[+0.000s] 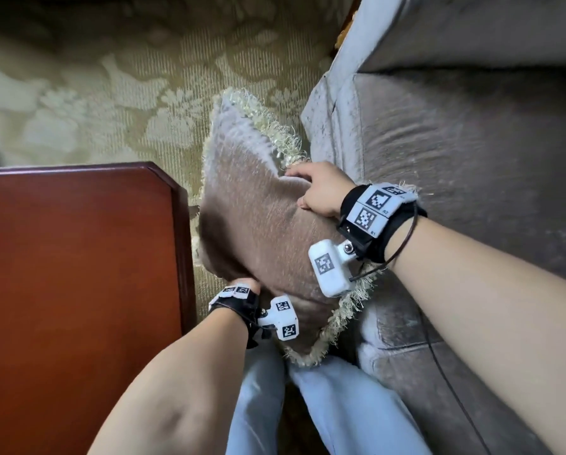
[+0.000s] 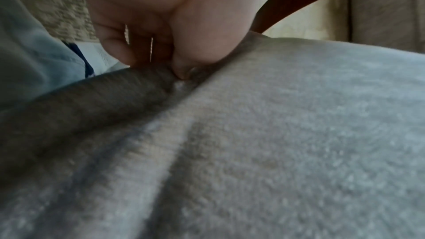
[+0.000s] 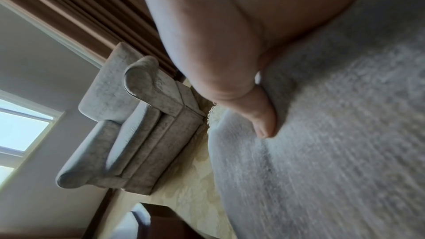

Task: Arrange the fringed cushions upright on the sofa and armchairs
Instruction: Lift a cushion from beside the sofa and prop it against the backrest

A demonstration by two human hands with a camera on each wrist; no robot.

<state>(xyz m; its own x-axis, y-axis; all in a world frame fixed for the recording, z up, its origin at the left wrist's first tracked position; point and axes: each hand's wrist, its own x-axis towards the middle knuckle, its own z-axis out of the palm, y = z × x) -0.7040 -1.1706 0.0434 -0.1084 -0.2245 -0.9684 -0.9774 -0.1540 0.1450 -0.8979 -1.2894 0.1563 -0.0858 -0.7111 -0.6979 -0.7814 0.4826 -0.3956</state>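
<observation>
A grey-brown velvet cushion [image 1: 258,218] with cream fringe is held tilted in the air, between the wooden table and the sofa [image 1: 455,142]. My left hand [image 1: 244,285] grips its lower left edge. In the left wrist view, the left hand [image 2: 156,66] pinches a fold of the cushion [image 2: 276,134] between thumb and fingers. My right hand [image 1: 299,188] holds the upper right fringed edge. In the right wrist view, the right hand [image 3: 253,106] lays its thumb on the cushion [image 3: 333,152] face, and its fingers are hidden behind the edge.
A red-brown wooden table [image 1: 78,274] stands close on the left. A patterned beige carpet [image 1: 111,93] lies beyond. My legs in light jeans [image 1: 340,405] stand against the sofa front. A grey armchair [image 3: 138,124] stands by the curtains and window.
</observation>
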